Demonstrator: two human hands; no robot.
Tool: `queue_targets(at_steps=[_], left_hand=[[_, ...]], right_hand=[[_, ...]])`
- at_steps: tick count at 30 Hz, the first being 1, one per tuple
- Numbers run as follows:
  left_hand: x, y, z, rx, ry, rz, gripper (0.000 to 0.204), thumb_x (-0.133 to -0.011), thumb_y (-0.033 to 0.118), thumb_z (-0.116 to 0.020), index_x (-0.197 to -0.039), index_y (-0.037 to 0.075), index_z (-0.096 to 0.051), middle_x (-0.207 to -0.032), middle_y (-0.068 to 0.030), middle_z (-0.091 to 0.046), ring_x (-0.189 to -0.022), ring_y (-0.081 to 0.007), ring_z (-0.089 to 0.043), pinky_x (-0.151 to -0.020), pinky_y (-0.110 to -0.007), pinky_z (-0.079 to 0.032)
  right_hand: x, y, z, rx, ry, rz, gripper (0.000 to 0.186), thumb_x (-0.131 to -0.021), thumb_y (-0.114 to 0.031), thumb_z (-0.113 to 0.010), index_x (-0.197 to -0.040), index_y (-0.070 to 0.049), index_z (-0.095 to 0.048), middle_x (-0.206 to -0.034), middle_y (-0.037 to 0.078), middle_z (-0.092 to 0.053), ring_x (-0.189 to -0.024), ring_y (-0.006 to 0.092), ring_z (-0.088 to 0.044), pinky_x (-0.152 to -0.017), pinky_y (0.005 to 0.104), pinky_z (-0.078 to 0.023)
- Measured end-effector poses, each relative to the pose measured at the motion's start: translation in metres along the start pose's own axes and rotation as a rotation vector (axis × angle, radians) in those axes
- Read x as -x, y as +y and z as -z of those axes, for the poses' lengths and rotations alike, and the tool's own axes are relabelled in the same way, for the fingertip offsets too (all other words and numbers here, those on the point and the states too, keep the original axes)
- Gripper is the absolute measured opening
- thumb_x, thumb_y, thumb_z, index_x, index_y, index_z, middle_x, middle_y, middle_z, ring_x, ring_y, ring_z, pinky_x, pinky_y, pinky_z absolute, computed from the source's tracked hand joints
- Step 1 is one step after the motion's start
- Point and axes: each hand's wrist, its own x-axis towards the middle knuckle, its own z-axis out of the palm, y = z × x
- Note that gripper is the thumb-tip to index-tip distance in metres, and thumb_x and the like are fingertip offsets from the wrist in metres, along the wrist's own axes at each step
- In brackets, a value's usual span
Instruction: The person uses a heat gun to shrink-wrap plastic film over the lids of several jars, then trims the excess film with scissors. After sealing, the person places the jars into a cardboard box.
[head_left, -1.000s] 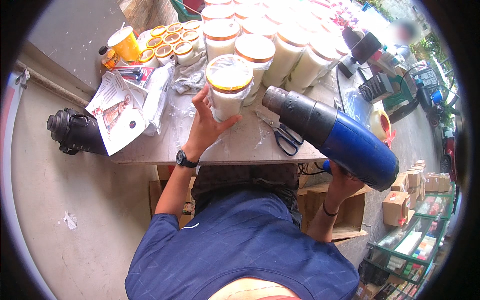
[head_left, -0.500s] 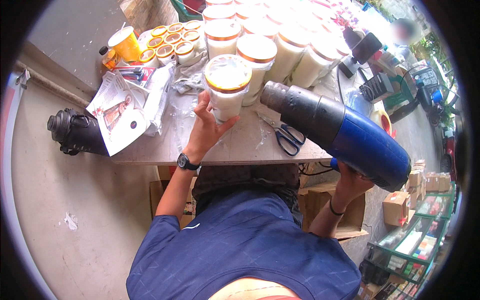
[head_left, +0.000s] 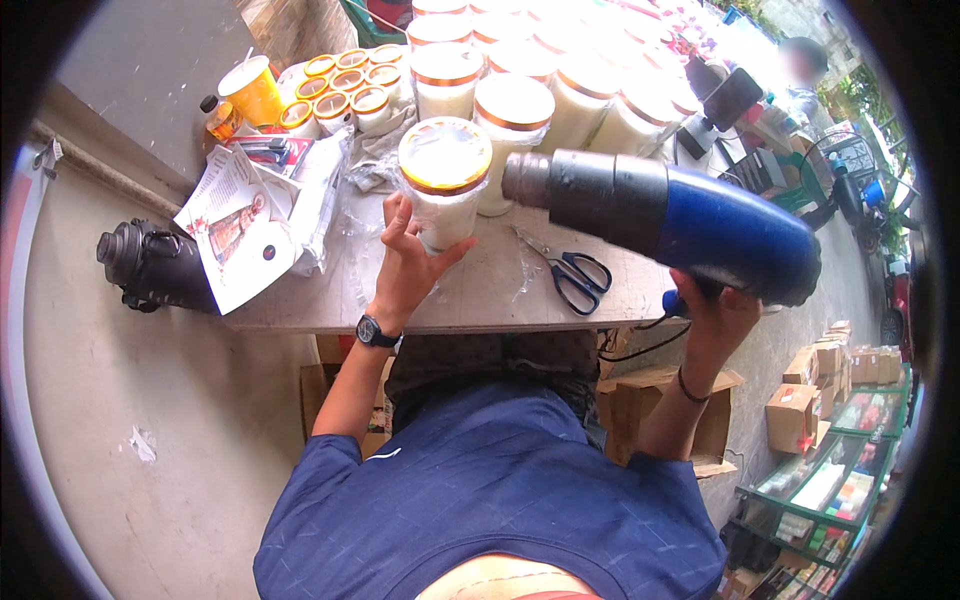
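My left hand (head_left: pixel 408 262) is closed around the lower part of a white jar with a gold rim (head_left: pixel 446 205), thumb on its right side and fingers on its left. Clear film clings to this jar, loose in places. In my right hand (head_left: pixel 718 325) is a blue and black heat gun (head_left: pixel 735 228), gripped by its handle below the body. Its nozzle points left at the jar's side, a small gap away. Below the gun, blue-handled scissors (head_left: pixel 580 285) lie on the table.
Tall white jars with copper-coloured rims (head_left: pixel 513 103) crowd the table's back. Several small gold-rimmed jars (head_left: pixel 333 103), a yellow cup (head_left: pixel 252 92) and papers (head_left: pixel 237 225) occupy the left. A black flask (head_left: pixel 150 265) lies beside the table edge (head_left: pixel 450 328). Cardboard boxes (head_left: pixel 793 415) stand at right.
The heat gun has turned more level, its nozzle shifting left and its rear end rising. The held jar has moved slightly left and nearer to me. My right hand has risen.
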Motion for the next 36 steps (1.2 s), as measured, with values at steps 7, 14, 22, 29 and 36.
queue_targets(at_steps=[7,14,22,29,36], left_hand=[[0.005,-0.006,0.006,-0.040,-0.056,0.028,0.104,-0.074,0.018,-0.088,-0.139,0.018,-0.007,-0.142,-0.0287,-0.021,-0.131,-0.0379,-0.041,-0.096,-0.054,-0.053],[0.005,-0.004,0.007,-0.015,0.011,0.046,0.106,-0.072,0.016,-0.089,-0.142,0.024,-0.010,-0.134,-0.0241,-0.031,-0.123,-0.0379,-0.045,-0.089,-0.051,-0.057],[-0.003,-0.003,0.024,0.180,-0.071,0.191,0.113,-0.069,0.013,-0.090,-0.143,0.012,-0.004,-0.139,-0.0229,-0.029,-0.132,-0.0339,-0.041,-0.107,-0.051,-0.044],[-0.023,0.010,0.018,0.161,-0.023,0.291,0.120,-0.067,0.013,-0.090,-0.145,0.013,0.001,-0.141,-0.0242,-0.031,-0.134,-0.0339,-0.041,-0.108,-0.045,-0.042],[-0.029,0.008,0.028,0.332,-0.044,0.369,0.130,-0.063,0.022,-0.095,-0.149,0.014,0.003,-0.146,-0.0234,-0.031,-0.136,-0.0323,-0.042,-0.114,-0.047,-0.040]], right_hand=[[-0.032,0.003,-0.011,-0.063,-0.042,-0.047,0.057,-0.063,-0.002,-0.093,-0.112,0.003,-0.064,-0.102,0.011,-0.072,-0.092,0.0169,-0.068,-0.082,0.0293,-0.056],[-0.029,-0.001,0.011,0.009,-0.187,-0.098,0.060,-0.061,-0.004,-0.094,-0.112,0.002,-0.063,-0.104,0.010,-0.071,-0.093,0.0164,-0.068,-0.083,0.0313,-0.056],[0.023,0.021,0.000,-0.037,0.072,0.010,0.077,-0.061,-0.005,-0.094,-0.128,-0.001,-0.056,-0.119,0.013,-0.066,-0.108,0.0224,-0.064,-0.096,0.0360,-0.051],[0.065,0.047,0.003,-0.109,0.143,0.184,0.087,-0.072,-0.012,-0.089,-0.144,-0.003,-0.041,-0.133,0.016,-0.058,-0.121,0.0281,-0.058,-0.110,0.0438,-0.042],[0.058,0.036,0.004,0.083,0.159,0.252,0.088,-0.071,-0.015,-0.091,-0.143,-0.001,-0.043,-0.134,0.017,-0.058,-0.122,0.0284,-0.058,-0.111,0.0429,-0.039]])
